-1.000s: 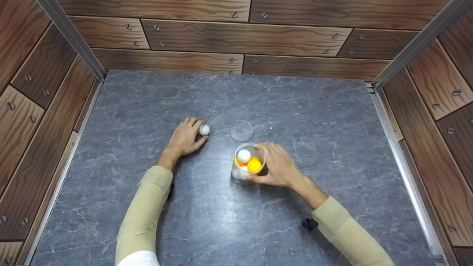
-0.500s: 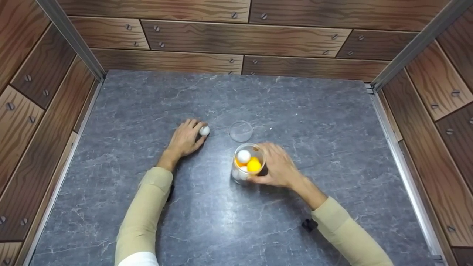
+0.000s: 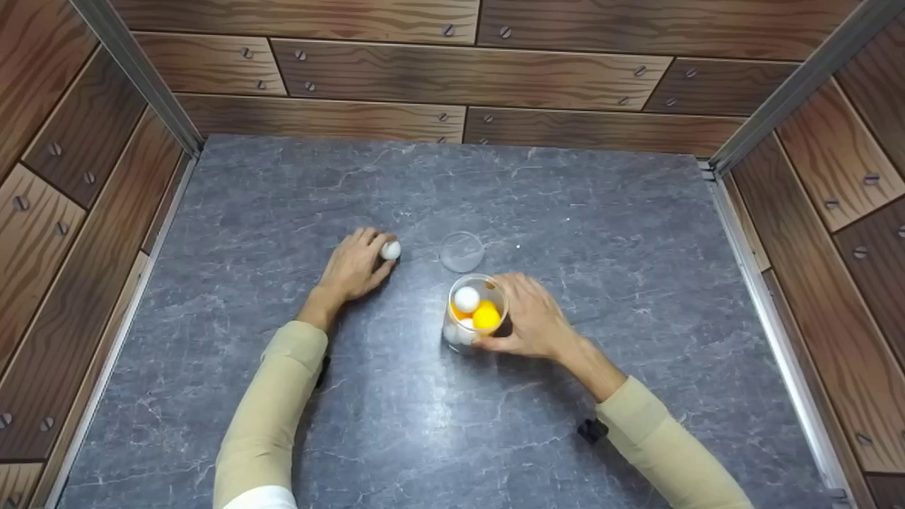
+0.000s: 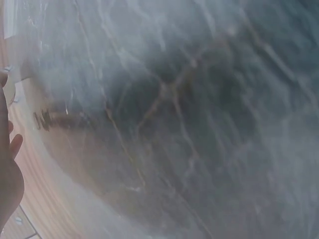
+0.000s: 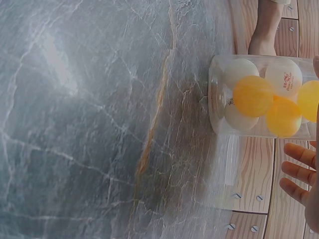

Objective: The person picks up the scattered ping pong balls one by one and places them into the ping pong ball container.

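Observation:
A clear plastic jar (image 3: 450, 332) with white and orange ping-pong balls in it stands upright on the table. My right hand (image 3: 534, 318) grips its right side near the rim, thumb on the near side. Through the wall in the right wrist view show an orange ball (image 5: 253, 96) and a white ball (image 5: 284, 77) with red print. Off to the left, my left hand (image 3: 353, 265) pinches a single white ping-pong ball (image 3: 391, 250) at the tabletop between thumb and fingers. Only the edge of the left hand (image 4: 9, 184) shows in the left wrist view.
A clear round lid (image 3: 462, 252) lies flat just beyond the jar, between the two hands. The grey marbled table (image 3: 601, 212) is bounded by wood-patterned walls (image 3: 452, 74) at the back and sides, with metal rails (image 3: 785, 339) along its side edges.
The left forearm has shifted slightly to the left. Both hands, the jar, the balls and the lid stay practically where they were.

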`<state>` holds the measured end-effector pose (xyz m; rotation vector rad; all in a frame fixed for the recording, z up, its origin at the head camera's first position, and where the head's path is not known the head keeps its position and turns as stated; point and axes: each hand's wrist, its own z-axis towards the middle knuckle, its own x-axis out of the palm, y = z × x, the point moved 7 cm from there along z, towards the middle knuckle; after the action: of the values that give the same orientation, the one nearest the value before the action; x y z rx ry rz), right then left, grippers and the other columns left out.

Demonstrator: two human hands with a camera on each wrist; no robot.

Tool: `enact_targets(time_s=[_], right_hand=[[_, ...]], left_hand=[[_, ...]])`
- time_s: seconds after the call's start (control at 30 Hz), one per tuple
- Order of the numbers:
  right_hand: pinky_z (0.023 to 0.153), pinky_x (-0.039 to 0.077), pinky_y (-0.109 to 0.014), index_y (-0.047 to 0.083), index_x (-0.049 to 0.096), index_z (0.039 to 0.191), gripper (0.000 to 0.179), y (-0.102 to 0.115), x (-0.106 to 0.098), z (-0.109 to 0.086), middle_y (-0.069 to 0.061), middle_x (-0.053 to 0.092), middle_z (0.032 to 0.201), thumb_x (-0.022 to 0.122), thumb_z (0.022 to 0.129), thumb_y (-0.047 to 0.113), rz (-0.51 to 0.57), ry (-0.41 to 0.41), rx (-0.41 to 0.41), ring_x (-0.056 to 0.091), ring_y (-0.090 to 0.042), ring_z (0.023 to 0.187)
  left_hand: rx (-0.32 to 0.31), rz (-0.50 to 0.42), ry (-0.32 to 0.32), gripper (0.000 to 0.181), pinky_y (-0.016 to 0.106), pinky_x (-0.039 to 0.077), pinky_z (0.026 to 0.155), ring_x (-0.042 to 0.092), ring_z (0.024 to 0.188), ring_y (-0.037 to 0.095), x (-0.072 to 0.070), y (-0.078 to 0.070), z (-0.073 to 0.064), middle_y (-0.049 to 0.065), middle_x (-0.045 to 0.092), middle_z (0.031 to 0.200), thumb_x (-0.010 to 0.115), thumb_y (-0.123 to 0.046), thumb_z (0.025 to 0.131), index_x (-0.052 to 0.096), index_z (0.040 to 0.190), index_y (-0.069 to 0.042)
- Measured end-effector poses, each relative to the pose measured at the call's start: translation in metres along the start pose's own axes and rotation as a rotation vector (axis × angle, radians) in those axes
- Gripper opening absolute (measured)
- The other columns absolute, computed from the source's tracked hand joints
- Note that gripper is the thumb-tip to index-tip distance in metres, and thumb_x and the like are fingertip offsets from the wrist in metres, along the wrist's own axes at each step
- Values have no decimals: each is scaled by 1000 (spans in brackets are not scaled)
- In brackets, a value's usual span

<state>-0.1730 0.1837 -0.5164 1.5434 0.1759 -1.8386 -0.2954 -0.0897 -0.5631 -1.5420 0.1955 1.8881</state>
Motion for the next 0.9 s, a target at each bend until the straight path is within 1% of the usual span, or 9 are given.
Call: enact_targets(time_s=[0.4, 0.63, 0.9], right_hand=[[110, 51, -57, 0, 54, 142, 98, 1, -1, 0, -18, 66, 135, 69, 82, 77, 5, 4, -10, 62, -36, 124], [111, 51, -57, 0, 54, 143, 98, 2, -1, 0, -18, 65, 135, 70, 82, 75, 2, -2, -18, 62, -36, 124], [110, 51, -57, 1, 53, 143, 97, 1, -1, 0, -18, 65, 135, 70, 83, 76, 1, 0, -17, 62, -36, 124]], left_hand=[[48, 29, -21, 38, 51, 56, 96, 63, 110, 35, -14, -9, -4, 15, 67, 121, 67, -31, 102, 63, 134, -12], [79, 31, -28, 36, 51, 56, 99, 64, 112, 34, -22, -17, -4, 14, 67, 123, 68, -29, 101, 64, 133, -11], [117, 29, -36, 37, 51, 55, 102, 64, 116, 35, -31, -29, -5, 13, 67, 126, 67, -28, 101, 64, 134, -11]])
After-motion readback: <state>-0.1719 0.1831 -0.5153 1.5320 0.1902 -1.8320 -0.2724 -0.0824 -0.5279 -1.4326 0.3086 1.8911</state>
